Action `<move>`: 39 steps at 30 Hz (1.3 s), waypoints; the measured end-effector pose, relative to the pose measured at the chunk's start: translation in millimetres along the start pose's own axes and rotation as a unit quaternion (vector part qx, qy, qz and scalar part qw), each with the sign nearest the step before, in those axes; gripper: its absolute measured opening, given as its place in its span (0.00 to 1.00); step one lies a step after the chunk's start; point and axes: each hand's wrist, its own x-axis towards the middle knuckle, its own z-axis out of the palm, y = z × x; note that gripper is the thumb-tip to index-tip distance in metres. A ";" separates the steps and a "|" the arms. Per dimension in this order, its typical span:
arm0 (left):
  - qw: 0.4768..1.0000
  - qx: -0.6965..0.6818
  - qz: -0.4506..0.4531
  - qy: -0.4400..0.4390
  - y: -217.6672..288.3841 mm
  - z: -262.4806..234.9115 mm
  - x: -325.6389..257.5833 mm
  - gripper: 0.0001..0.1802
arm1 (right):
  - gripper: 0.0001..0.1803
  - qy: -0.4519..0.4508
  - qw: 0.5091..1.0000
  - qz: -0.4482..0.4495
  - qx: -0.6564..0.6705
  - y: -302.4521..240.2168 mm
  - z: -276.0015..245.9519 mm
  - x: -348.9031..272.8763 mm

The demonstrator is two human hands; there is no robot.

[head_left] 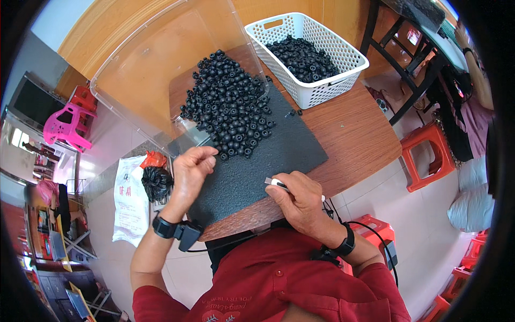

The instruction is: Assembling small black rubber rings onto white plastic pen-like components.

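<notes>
My left hand (194,170) is at the near left edge of a pile of small black rings (230,107), its thumb and fingers pinched together. Whatever lies between those fingertips is too small or hidden to make out. My right hand (300,198) grips a white-handled utility knife (279,183), with a short blade end pointing left toward the mat. The pile spills from a clear plastic bin (126,59) onto a dark textured mat (241,182). Both hands are over the near part of that mat, apart from each other.
A white perforated basket (303,94) of similar black pieces stands at the back right of the wooden table (365,139). A white printed sack (130,198) and a black plastic bag (157,183) are at the left. Red stools (427,155) and another person's arm (479,75) are right.
</notes>
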 end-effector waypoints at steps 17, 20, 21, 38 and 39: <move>0.961 0.210 0.170 0.052 3.3 21.2 -15.0 0.12 | 0.08 0.000 1.000 -0.003 -0.009 -1.7 4.0 -3.2; 0.947 0.239 0.205 0.071 0.9 23.5 -9.9 0.12 | 0.09 -0.005 1.000 -0.005 -0.009 -3.3 4.7 -3.1; 0.939 0.251 0.223 0.071 -1.7 24.8 -8.1 0.12 | 0.09 -0.004 1.000 -0.007 -0.009 -3.3 5.0 -3.0; 0.914 0.293 0.264 0.100 -12.2 46.8 -4.7 0.14 | 0.09 -0.013 1.000 -0.002 -0.013 -2.7 7.8 -5.7; 0.919 0.284 0.258 0.092 -10.6 46.9 -6.6 0.14 | 0.09 -0.011 1.000 -0.001 -0.011 -2.0 7.6 -6.0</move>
